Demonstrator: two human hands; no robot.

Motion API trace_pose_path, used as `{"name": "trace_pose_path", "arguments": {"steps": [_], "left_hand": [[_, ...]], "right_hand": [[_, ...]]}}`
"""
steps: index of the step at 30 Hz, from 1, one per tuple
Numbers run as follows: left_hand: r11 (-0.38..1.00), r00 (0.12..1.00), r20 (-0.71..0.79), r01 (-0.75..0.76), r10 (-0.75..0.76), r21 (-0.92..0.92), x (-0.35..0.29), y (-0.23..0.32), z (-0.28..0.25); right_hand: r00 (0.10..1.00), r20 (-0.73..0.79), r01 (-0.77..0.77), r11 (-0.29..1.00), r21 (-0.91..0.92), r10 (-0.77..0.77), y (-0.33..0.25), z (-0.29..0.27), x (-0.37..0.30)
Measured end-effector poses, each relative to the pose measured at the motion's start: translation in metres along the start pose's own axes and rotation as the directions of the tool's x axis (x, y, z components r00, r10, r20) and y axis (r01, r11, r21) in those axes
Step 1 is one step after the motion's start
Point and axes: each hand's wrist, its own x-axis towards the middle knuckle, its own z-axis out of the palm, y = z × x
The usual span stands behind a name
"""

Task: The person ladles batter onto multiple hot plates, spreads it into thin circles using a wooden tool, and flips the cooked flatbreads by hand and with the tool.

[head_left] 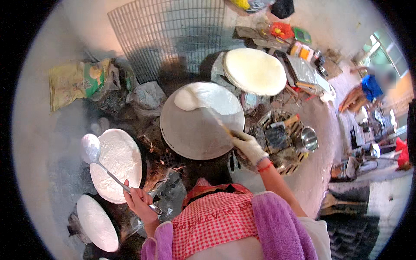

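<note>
A ladle (91,149) is in my left hand (139,202), fingers wrapped round its handle. Its bowl hangs at the upper left rim of a basin of thick white batter (116,169). My right hand (249,146), in a white glove, grips a batter spreader (222,126) by its wooden handle. The spreader's far end is blurred and reaches over the round griddle (190,141). On the griddle's far part lies a pale mound of batter (186,99), with a whitish smear stretching right from it.
A second basin of white batter (96,223) stands nearer on the left. Pale round flatbreads (255,71) are stacked beyond the griddle at right. A metal pot (306,138) and a wooden-handled brush (279,130) sit right of my gloved hand. Another person (371,88) is at far right.
</note>
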Motion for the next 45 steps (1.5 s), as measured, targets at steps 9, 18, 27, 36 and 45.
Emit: {"name": "trace_pose_path", "arguments": {"steps": [9, 18, 27, 36, 45], "left_hand": [[1.0, 0.994, -0.108, 0.01, -0.01, 0.005, -0.048, -0.019, 0.024], [1.0, 0.973, -0.229, 0.016, -0.01, 0.023, -0.038, 0.002, 0.024], [0.999, 0.986, -0.16, 0.045, -0.044, 0.006, -0.019, -0.008, 0.013], [0.989, 0.978, -0.148, 0.146, -0.149, -0.034, 0.0, -0.005, 0.023], [0.881, 0.97, -0.043, 0.237, -0.24, 0.409, 0.028, -0.014, 0.042]], "right_hand": [[0.965, 0.263, 0.013, 0.995, -0.1, 0.014, -0.015, 0.001, 0.046], [0.976, 0.21, 0.13, 0.928, -0.349, -0.058, -0.029, -0.032, 0.088], [0.793, 0.307, 0.596, 0.566, -0.57, -0.526, -0.037, -0.104, 0.127], [0.881, 0.435, 0.433, 0.682, -0.589, -0.185, -0.083, -0.045, 0.122], [0.859, 0.478, 0.467, 0.671, -0.577, -0.186, -0.063, -0.03, 0.141]]}}
